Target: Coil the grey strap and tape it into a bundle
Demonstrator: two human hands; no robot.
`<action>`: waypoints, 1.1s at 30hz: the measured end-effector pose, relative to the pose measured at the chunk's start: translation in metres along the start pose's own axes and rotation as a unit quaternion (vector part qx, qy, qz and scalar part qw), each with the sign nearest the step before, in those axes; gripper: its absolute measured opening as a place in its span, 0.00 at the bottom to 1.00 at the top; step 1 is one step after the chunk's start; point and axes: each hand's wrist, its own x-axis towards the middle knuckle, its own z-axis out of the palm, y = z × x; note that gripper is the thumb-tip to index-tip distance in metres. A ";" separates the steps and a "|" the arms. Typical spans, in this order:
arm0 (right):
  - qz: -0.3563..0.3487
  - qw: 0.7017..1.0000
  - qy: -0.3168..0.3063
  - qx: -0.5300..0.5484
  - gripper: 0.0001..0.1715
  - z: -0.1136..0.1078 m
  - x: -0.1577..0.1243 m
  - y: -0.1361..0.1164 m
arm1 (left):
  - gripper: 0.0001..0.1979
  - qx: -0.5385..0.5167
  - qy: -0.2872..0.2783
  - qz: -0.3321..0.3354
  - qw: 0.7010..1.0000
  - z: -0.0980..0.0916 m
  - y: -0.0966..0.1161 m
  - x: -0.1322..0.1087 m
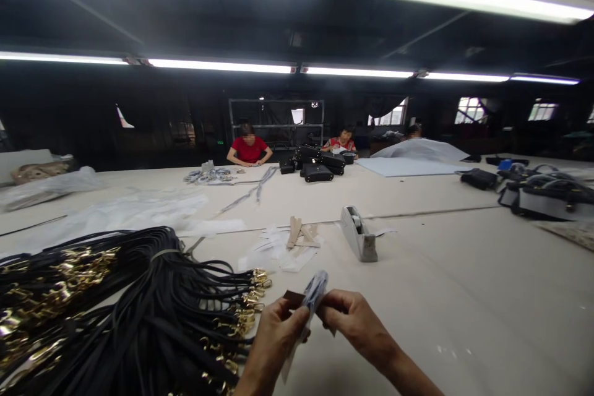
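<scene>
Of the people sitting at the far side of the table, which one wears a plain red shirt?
The person on the left, sitting behind the grey straps. The two other people sit further right, behind the black bags, and neither wears plain red.

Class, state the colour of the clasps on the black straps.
Gold, on the clasps of the straps; head view.

The small clear plastic sleeve, glossy and creased, stands roughly upright above the near edge of the desk, clear of its surface. Its upper end catches the light; its lower part is hidden between the fingers. A small dark brown rectangular piece lies just beside the sleeve on its left, touching it. Whether the piece sits inside the sleeve cannot be determined.
</scene>
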 end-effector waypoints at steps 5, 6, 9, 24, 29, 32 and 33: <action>0.054 0.997 0.017 0.051 0.20 -0.003 -0.013 0.021 | 0.22 0.035 -0.001 0.017 0.999 -0.002 -0.006 0.003; 0.053 0.997 0.022 0.058 0.24 -0.003 -0.017 0.025 | 0.22 0.023 -0.006 0.020 1.000 -0.003 -0.006 0.003; 0.004 0.999 0.027 0.017 0.25 -0.004 -0.029 0.028 | 0.24 -0.015 -0.023 0.011 1.000 -0.006 -0.006 0.004; -0.188 0.929 -0.042 -0.316 0.12 0.001 -0.028 0.008 | 0.22 -0.005 -0.075 -0.024 0.997 -0.014 -0.005 0.001; -0.107 0.962 -0.007 -0.253 0.06 0.002 -0.027 0.020 | 0.22 -0.008 -0.079 -0.051 0.996 -0.016 0.000 -0.003; -0.080 0.971 0.012 -0.225 0.09 0.001 -0.023 0.031 | 0.21 -0.019 -0.080 -0.051 0.995 -0.014 0.000 -0.005; -0.069 0.974 0.018 -0.214 0.09 0.000 -0.021 0.034 | 0.21 -0.020 -0.080 -0.051 0.995 -0.014 0.000 -0.005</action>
